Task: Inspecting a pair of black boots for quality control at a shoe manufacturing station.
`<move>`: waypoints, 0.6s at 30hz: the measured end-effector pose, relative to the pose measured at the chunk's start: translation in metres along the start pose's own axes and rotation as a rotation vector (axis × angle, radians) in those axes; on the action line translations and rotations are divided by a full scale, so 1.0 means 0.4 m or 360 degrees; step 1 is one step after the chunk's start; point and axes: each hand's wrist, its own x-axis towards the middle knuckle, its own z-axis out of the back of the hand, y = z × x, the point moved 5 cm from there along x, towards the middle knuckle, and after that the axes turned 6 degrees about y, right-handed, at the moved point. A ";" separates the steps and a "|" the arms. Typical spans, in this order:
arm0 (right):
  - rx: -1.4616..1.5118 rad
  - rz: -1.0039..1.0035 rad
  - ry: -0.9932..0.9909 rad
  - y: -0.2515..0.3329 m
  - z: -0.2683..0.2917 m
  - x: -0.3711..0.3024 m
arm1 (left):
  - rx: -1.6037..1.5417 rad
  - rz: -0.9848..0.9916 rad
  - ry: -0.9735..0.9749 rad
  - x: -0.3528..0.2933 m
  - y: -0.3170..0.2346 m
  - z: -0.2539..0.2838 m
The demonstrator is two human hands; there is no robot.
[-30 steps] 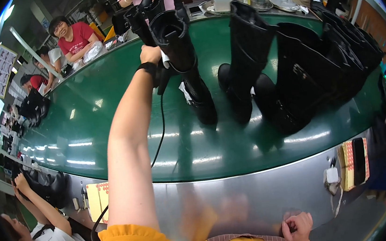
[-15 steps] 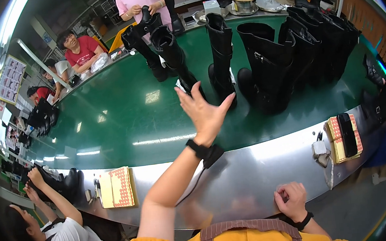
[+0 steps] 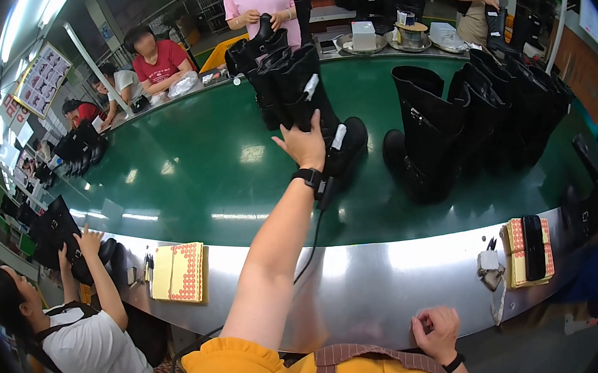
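Observation:
My left hand (image 3: 303, 146) reaches over the green table against a close pair of tall black boots (image 3: 295, 85). Its thumb and fingers are spread along the lower shafts, and part of the fingers is lost against the black. One boot's toe points right, and white paper tags show on the pair. My right hand (image 3: 437, 331) rests at the near metal edge with its fingers curled in and nothing visible in them. To the right of the pair, several more tall black boots (image 3: 430, 129) stand in a row.
The green tabletop (image 3: 190, 190) has a metal border (image 3: 366, 274) on my side. On the border lie yellow sticker sheets (image 3: 178, 273), pens and a phone (image 3: 534, 249). Across the table a person in pink (image 3: 263, 1) handles a boot; at the left a person in white (image 3: 90, 350) holds boots.
My left hand has gone from spread above the table to touching the boots. The two boots there now stand close together, further left, with one toe turned right. My right hand stays at the edge.

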 end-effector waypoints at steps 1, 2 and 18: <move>-0.0004 -0.0009 0.0001 0.000 0.000 -0.001 | -0.0010 -0.0041 -0.0023 0.014 0.015 0.023; -0.0011 -0.0016 -0.0008 -0.001 -0.001 -0.002 | -0.0027 -0.0139 -0.0208 0.019 0.026 0.065; 0.0491 -0.0460 0.0485 0.026 0.065 0.051 | -0.0293 -0.0165 -0.0344 0.050 0.299 0.373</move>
